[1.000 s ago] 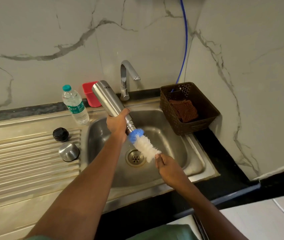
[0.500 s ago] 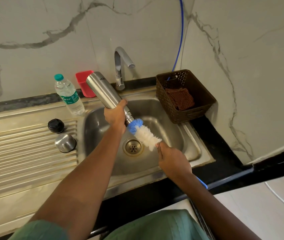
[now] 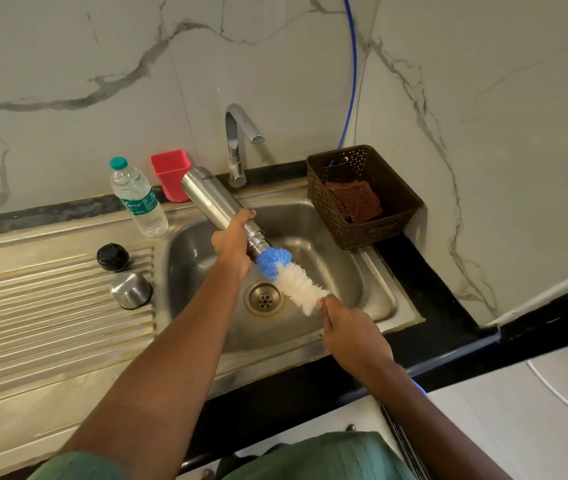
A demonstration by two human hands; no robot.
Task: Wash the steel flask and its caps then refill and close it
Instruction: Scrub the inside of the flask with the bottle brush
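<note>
While brush meets flask, cloth in basket

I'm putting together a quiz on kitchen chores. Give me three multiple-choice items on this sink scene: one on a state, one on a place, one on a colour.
1. The steel flask over the sink is:
A) upright and capped
B) lying flat in the basin
C) tilted, mouth downward, uncapped

2. The black cap and steel cap sit:
A) screwed onto the flask
B) on the drainboard
C) in the sink

3. The bottle brush bristles nearest the flask are:
A) blue
B) red
C) green

Answers: 1 C, the left hand grips it slanted with its threaded mouth low and bare. 2 B, both caps stand on the ribbed drainboard left of the basin. 3 A, a blue tuft meets the mouth and white bristles run toward the right hand, which holds the brush.
</note>
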